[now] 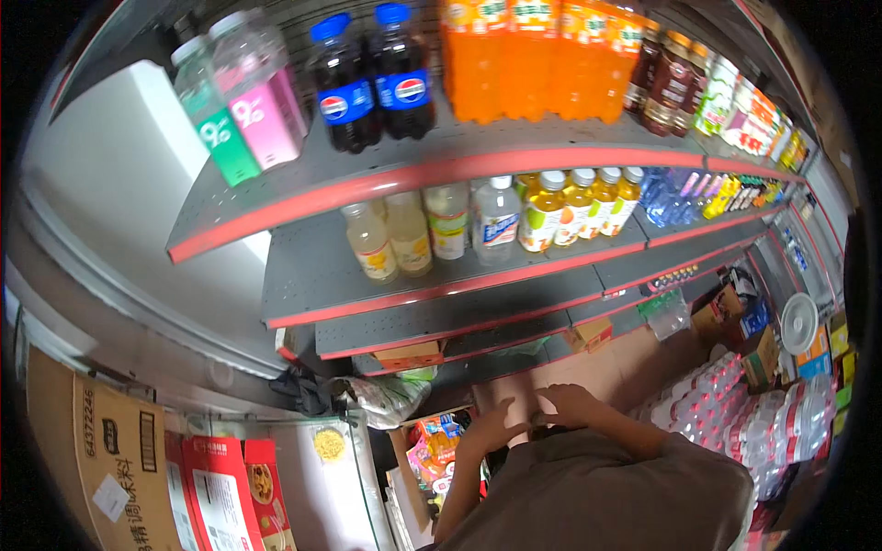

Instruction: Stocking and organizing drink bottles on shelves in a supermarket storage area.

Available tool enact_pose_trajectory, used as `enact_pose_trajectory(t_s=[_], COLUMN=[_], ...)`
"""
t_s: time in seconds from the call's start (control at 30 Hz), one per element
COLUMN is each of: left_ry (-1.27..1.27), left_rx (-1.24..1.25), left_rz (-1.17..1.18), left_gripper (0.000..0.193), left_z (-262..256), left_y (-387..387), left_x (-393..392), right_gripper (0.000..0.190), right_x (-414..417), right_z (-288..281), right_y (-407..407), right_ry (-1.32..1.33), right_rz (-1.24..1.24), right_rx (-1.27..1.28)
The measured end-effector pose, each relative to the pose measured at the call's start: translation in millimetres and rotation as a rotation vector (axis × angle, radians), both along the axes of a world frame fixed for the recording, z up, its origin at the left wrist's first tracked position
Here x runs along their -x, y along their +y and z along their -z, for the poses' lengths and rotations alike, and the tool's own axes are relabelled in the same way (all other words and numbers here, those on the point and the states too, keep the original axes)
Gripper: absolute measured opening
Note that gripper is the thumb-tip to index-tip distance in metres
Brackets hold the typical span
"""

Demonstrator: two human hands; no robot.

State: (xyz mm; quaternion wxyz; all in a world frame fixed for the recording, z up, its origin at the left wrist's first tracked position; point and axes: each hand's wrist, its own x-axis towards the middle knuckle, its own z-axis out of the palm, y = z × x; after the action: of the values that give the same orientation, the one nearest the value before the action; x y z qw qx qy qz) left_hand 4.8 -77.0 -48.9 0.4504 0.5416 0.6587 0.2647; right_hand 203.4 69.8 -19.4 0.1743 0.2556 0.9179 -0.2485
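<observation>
My left hand point(495, 425) and my right hand point(570, 405) are held out low in front of my body, a small gap between them. Neither holds anything that I can see, and the fingers of both are spread. Before me rises a grey metal shelf unit with red edge strips point(427, 171). On its upper shelf stand two Pepsi bottles point(403, 89) and a row of orange soda bottles point(534, 62). Pale yellow drink bottles point(372, 241), a clear bottle point(496, 213) and golden juice bottles point(544, 213) stand one shelf lower.
Below my left arm sits an open carton of packaged goods point(435, 448). A glass-topped counter point(324, 496) and a large cardboard box point(103, 454) lie to the left. Shrink-wrapped bottle packs point(716, 406) are stacked at the right. A small carton point(591, 335) rests near the lowest shelf.
</observation>
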Motion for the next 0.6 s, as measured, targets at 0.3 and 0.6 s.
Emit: enact_pose_trajectory(t_s=[0.3, 0.6], left_ry=[0.294, 0.319], left_rx=[-0.018, -0.046], left_rz=[0.068, 0.532], left_gripper=[0.08, 0.077], left_z=[-40.7, -45.7], left_y=[79.6, 182.3], left_x=[14.8, -104.3], right_gripper=[0.071, 0.068], right_x=[-73.4, -191.9], right_z=[-2.4, 22.5], right_y=[9.0, 3.0], right_ry=[0.017, -0.002], right_rz=[0.28, 0.694], right_rx=[0.035, 0.05])
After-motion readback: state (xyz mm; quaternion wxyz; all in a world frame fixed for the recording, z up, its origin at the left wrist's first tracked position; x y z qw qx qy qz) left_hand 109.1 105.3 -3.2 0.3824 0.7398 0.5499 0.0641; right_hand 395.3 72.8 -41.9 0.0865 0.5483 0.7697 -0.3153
